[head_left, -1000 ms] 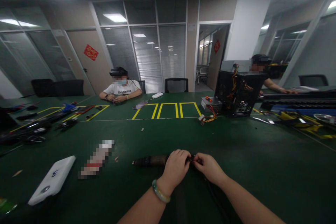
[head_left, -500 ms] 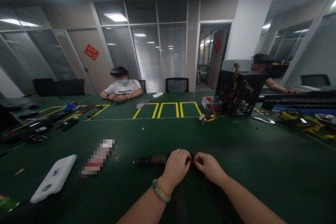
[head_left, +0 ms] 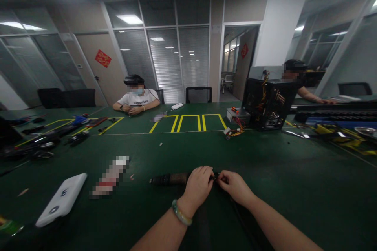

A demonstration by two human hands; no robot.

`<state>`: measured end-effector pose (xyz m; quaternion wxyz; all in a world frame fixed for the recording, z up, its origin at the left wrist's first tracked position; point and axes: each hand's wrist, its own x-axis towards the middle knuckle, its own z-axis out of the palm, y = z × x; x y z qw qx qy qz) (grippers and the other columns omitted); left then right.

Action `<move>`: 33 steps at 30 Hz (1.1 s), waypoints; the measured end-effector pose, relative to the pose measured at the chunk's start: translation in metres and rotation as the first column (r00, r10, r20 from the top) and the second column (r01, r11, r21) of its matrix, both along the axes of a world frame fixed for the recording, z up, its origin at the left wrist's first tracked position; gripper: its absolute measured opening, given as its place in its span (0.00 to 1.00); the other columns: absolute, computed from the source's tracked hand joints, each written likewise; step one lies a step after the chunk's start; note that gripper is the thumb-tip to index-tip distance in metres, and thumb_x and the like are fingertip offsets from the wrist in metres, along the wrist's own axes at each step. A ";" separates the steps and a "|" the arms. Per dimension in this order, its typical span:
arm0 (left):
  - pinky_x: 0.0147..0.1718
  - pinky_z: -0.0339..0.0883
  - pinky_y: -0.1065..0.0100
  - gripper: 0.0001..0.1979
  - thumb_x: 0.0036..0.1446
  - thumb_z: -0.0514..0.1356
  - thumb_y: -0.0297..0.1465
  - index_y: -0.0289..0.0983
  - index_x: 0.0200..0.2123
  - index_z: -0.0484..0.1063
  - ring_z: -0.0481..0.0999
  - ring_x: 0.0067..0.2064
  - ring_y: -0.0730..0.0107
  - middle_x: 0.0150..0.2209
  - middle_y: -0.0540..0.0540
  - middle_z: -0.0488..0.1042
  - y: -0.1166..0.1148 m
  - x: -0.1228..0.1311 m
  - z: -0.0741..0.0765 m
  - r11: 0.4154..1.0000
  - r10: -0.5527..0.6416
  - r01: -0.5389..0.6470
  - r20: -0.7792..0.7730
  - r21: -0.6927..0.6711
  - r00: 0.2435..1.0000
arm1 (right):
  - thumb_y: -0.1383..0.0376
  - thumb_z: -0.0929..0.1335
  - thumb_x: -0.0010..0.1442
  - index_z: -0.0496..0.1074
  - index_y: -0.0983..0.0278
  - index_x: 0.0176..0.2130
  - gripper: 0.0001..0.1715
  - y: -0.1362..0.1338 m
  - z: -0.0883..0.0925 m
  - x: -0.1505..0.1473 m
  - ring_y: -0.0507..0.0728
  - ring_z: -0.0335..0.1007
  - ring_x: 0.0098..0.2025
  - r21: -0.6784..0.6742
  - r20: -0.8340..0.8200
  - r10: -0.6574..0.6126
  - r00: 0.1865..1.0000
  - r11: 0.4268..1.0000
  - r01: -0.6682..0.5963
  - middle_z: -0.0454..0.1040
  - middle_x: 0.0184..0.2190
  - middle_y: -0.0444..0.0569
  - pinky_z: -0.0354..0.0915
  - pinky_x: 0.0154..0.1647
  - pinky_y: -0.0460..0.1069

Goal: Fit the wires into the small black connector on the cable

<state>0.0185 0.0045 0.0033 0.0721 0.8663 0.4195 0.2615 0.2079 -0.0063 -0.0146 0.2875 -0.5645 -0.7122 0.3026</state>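
Note:
A dark, rod-like tool (head_left: 169,179) lies on the green table (head_left: 265,164) in front of me, its tip pointing left. My left hand (head_left: 198,187), with a green bangle at the wrist, is closed around the tool's right end. My right hand (head_left: 234,186) touches it from the right, fingers pinched on a small dark part where the two hands meet. That part is mostly hidden by my fingers. A black cable (head_left: 241,219) runs from under my right hand toward me.
A white power bank (head_left: 61,200) and a blurred-out object (head_left: 110,175) lie to my left. Dark tools (head_left: 44,143) crowd the far left. An open computer case (head_left: 268,104) with loose wires stands at the right. One person (head_left: 136,98) sits across, another (head_left: 294,76) behind the case.
Both hands stay closed at the same spot on the tool. Only the view has shifted slightly.

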 end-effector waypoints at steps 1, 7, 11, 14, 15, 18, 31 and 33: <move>0.50 0.63 0.58 0.08 0.58 0.57 0.22 0.39 0.39 0.69 0.70 0.49 0.62 0.46 0.47 0.72 0.000 0.000 0.000 1.000 -0.005 0.005 -0.003 0.001 1.000 | 0.64 0.66 0.60 0.73 0.62 0.32 0.07 0.000 0.000 0.000 0.53 0.71 0.29 0.002 0.003 0.000 1.000 1.000 0.000 0.76 0.26 0.42 0.60 0.29 0.45; 0.49 0.63 0.60 0.10 0.57 0.57 0.21 0.41 0.40 0.69 0.70 0.48 0.63 0.44 0.49 0.73 0.000 0.001 0.002 1.000 -0.022 0.022 -0.013 -0.006 1.000 | 0.63 0.66 0.60 0.73 0.62 0.33 0.07 -0.001 0.002 0.001 0.53 0.71 0.29 0.007 0.001 0.009 1.000 1.000 -0.009 0.76 0.27 0.42 0.61 0.29 0.45; 0.49 0.63 0.59 0.13 0.57 0.58 0.22 0.41 0.44 0.68 0.70 0.48 0.62 0.46 0.48 0.72 -0.002 0.001 0.003 1.000 0.006 -0.006 0.008 -0.018 1.000 | 0.63 0.66 0.61 0.73 0.62 0.34 0.08 -0.001 0.002 0.001 0.53 0.72 0.30 -0.024 0.011 0.010 1.000 1.000 -0.010 0.77 0.29 0.43 0.61 0.30 0.46; 0.49 0.63 0.59 0.09 0.58 0.58 0.24 0.40 0.42 0.69 0.70 0.48 0.62 0.46 0.48 0.72 -0.003 0.000 0.005 1.000 -0.006 0.006 0.001 -0.018 1.000 | 0.63 0.66 0.60 0.73 0.62 0.33 0.08 -0.002 0.004 0.001 0.54 0.72 0.30 -0.025 0.006 0.003 1.000 1.000 -0.003 0.77 0.28 0.43 0.62 0.30 0.46; 0.50 0.63 0.59 0.08 0.58 0.58 0.24 0.40 0.40 0.69 0.70 0.48 0.62 0.46 0.48 0.72 -0.003 0.000 0.006 1.000 -0.017 0.017 -0.006 -0.014 1.000 | 0.63 0.66 0.60 0.73 0.62 0.33 0.08 -0.002 0.004 0.001 0.54 0.72 0.30 -0.020 0.003 0.003 1.000 1.000 -0.003 0.77 0.28 0.43 0.62 0.30 0.46; 0.50 0.63 0.59 0.07 0.58 0.59 0.24 0.41 0.39 0.70 0.70 0.48 0.63 0.46 0.49 0.72 -0.003 -0.001 0.007 0.999 -0.042 0.042 -0.024 0.002 0.999 | 0.63 0.65 0.61 0.74 0.62 0.33 0.08 -0.003 0.006 0.000 0.54 0.72 0.30 -0.006 0.003 0.010 1.000 1.000 -0.010 0.77 0.28 0.43 0.61 0.30 0.46; 0.50 0.63 0.59 0.09 0.57 0.58 0.21 0.41 0.38 0.68 0.70 0.49 0.63 0.46 0.50 0.72 0.000 -0.001 -0.001 1.000 -0.029 0.029 0.021 0.003 0.999 | 0.64 0.66 0.60 0.73 0.62 0.32 0.07 0.000 -0.001 0.002 0.53 0.70 0.28 0.013 -0.013 0.019 1.000 1.000 -0.019 0.76 0.26 0.43 0.59 0.28 0.45; 0.50 0.63 0.59 0.09 0.57 0.58 0.21 0.41 0.39 0.69 0.70 0.49 0.63 0.46 0.50 0.73 0.000 -0.001 0.000 0.999 -0.039 0.039 0.017 0.006 0.999 | 0.64 0.66 0.60 0.73 0.62 0.33 0.06 0.000 -0.001 0.002 0.53 0.70 0.29 0.017 -0.014 0.022 1.000 1.000 -0.022 0.76 0.26 0.42 0.59 0.28 0.45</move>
